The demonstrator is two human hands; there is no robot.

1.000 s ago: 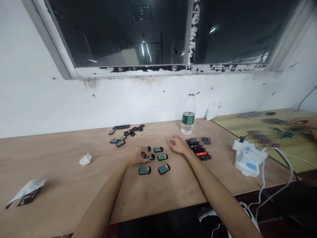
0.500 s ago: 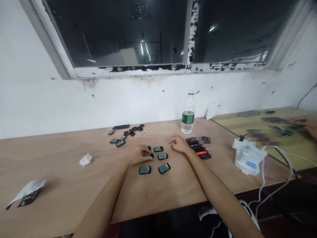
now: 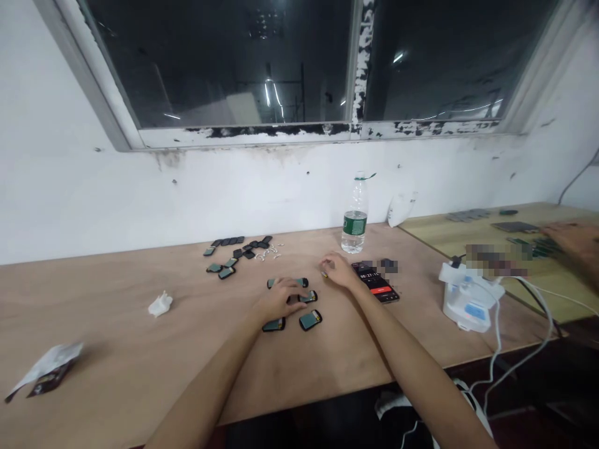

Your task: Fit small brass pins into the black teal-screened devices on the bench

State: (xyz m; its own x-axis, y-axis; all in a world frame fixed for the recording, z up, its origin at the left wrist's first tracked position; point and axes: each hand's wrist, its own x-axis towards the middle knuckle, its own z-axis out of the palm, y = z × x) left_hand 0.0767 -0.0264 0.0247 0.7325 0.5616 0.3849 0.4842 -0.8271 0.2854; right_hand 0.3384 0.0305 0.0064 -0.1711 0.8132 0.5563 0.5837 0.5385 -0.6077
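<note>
My left hand (image 3: 281, 298) reaches over a group of small black-rimmed cases with grey-green panels. Its thumb and forefinger lie along both long edges of one case (image 3: 308, 297), which rests on the table. The palm partly covers other cases to the left. Nearest me are a slightly turned case (image 3: 311, 320) and another case (image 3: 274, 325) below my left wrist. My right hand (image 3: 337, 269) rests on the table beside the group, its fingertips pinched around a tiny yellowish piece (image 3: 324, 274) whose kind I cannot make out.
A phone (image 3: 375, 282) showing a timer lies beside my right wrist. Behind are a water bottle (image 3: 354, 218), loose black cases (image 3: 253, 247) and small white bits (image 3: 267, 251). Crumpled tissue (image 3: 160, 304) and a torn wrapper (image 3: 49, 371) lie left; a white corded device (image 3: 470, 299) and another person's hand (image 3: 571, 240) are right.
My left hand has moved right, from one case to the case beside it. My right hand has stayed nearly in place, and a yellowish piece now shows at its fingertips.
</note>
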